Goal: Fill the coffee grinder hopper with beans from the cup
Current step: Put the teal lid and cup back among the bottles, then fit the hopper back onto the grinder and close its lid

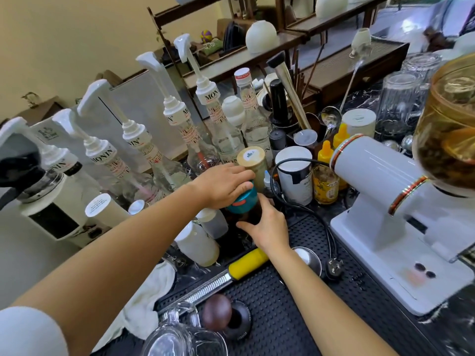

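Clear glass mugs lie nearest the lens, beside a brown-knobbed tamper on the black ribbed rubber mat covering the desk. Just behind the right forearm sit a yellow-handled metal grater and a small round metal dish.

Further in, both hands meet on a dark brown jar with a teal lid. On top, the left hand has its grip spread over the teal lid, fingers curled round its rim. Below and to the right, the right hand has its grip wrapped round the jar's dark body, thumb at the front. The jar stands on the desk, upright as far as I can tell.

Beyond the left grip stand clear pump-topped syrup bottles. Well to the right of the right grip stands the white coffee grinder, its amber see-through hopper already holding some beans.
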A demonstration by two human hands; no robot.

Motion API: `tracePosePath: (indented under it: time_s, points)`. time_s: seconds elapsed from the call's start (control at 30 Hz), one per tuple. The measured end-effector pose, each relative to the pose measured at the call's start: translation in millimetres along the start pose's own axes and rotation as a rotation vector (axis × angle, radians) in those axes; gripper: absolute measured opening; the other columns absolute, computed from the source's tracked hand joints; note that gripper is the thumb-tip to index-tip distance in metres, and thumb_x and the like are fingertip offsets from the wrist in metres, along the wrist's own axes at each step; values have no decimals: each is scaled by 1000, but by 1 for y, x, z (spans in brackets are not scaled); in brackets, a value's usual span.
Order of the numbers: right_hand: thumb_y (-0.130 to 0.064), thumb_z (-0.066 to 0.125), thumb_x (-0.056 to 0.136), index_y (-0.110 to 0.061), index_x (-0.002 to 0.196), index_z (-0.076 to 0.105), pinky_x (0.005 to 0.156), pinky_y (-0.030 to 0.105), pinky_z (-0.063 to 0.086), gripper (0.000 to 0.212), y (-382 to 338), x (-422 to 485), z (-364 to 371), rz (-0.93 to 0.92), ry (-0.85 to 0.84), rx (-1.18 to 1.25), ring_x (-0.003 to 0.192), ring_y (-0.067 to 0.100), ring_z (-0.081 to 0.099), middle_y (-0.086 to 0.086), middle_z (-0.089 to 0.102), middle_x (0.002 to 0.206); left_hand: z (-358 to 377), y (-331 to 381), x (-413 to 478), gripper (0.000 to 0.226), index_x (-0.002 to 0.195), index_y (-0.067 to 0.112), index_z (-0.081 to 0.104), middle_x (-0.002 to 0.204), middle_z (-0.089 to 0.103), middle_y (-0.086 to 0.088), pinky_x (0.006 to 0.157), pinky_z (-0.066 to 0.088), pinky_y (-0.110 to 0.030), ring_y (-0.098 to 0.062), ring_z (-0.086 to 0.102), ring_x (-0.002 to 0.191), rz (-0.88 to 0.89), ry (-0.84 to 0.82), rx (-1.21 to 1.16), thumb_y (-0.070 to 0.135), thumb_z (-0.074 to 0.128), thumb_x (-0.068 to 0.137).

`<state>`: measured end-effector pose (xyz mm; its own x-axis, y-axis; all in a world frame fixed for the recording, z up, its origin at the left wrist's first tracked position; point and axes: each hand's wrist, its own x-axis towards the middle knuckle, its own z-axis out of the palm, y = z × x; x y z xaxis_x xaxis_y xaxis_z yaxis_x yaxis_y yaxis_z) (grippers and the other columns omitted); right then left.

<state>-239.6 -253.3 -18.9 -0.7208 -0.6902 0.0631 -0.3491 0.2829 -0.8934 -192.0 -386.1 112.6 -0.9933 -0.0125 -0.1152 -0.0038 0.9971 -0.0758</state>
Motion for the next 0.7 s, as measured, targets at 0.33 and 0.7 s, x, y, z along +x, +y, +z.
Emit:
tracePosePath:
  time_s: [0.33, 0.7]
  points:
    - [-42, 80, 66, -25, 142, 28, 91, 43, 48, 93, -5, 5, -10, 59, -126, -78, 122, 32, 48, 8, 52, 136, -12, 15, -2, 39, 107, 15, 53, 99, 59, -9, 69, 39, -38, -29, 53, 86, -38, 33, 372, 44, 29, 99]
    - [-39, 72, 75, -22, 110, 61, 79, 34, 50, 40, -20, -63, -96, 14, -159, -168, 98, 20, 62, 1, 68, 107, -36, 128, -17, 21, 81, 7, 55, 75, 56, -14, 53, 42, -40, -33, 53, 63, 93, 417, 155, 25, 51, 89]
